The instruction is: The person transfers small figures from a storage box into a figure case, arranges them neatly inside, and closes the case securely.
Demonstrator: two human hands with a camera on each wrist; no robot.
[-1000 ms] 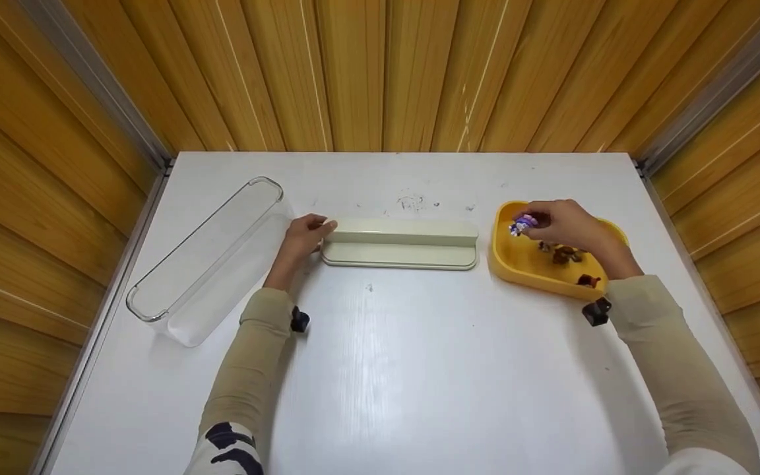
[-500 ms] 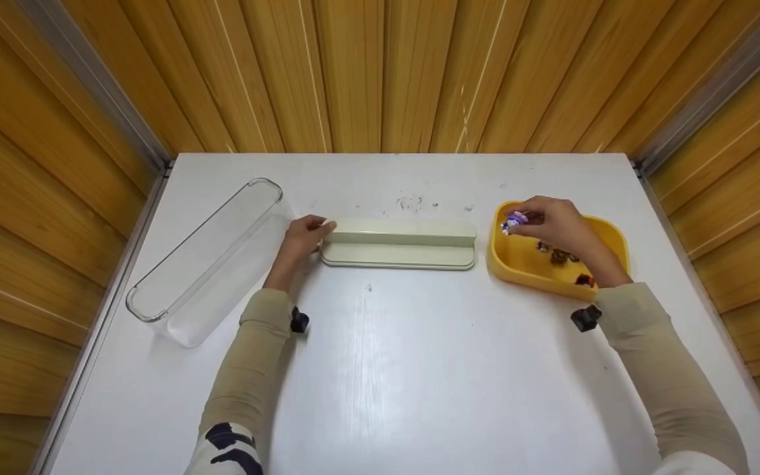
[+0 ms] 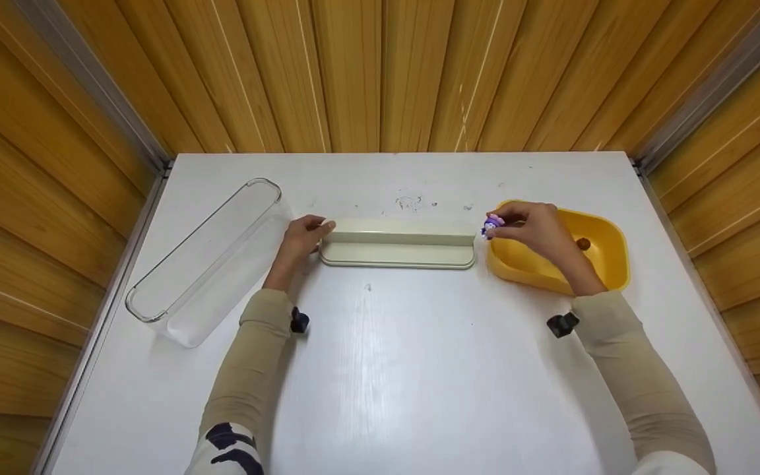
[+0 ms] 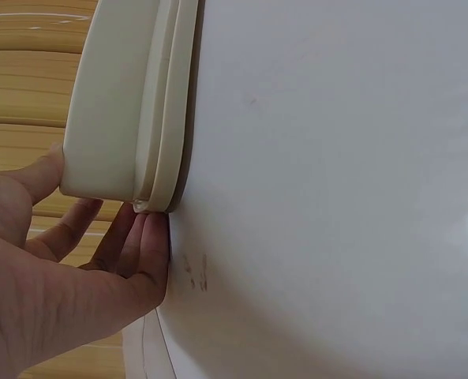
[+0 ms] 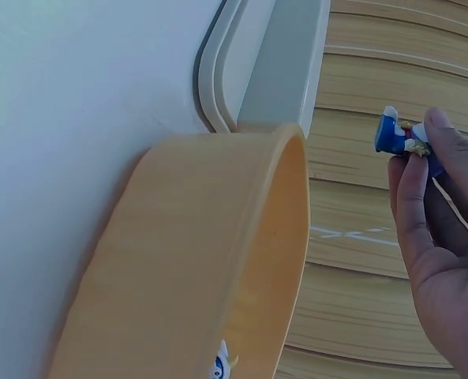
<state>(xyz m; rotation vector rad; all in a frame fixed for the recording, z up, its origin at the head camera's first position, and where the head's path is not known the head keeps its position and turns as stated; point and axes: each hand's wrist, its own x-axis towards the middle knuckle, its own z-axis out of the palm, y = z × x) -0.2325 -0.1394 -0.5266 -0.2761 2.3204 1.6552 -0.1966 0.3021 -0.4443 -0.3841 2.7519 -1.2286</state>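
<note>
My left hand (image 3: 303, 241) holds the left end of a long, cream two-step display stand (image 3: 398, 253). In the left wrist view, the thumb lies on the end of the stand (image 4: 115, 95) near its back edge and the fingertips touch its lower corner. Above the left rim of a yellow tub (image 3: 532, 282), my right hand (image 3: 535, 227) pinches a small figurine (image 3: 492, 225) between thumb and fingertips. It looks purple and white from the head, blue with white in the right wrist view. A brown small item (image 3: 583, 244) lies in the tub; the forearm hides other parts of its inside.
A long clear bin (image 3: 221, 270) stands slanted on the left of the white table (image 3: 380, 369). Wood-look panels (image 3: 353, 79) rise behind and at both sides. Another small figurine (image 5: 220, 363) shows inside the tub in the right wrist view.
My right hand has moved left with the figurine, from over the tub's inside to its left rim near the stand. The left hand and the stand have stayed in place.
</note>
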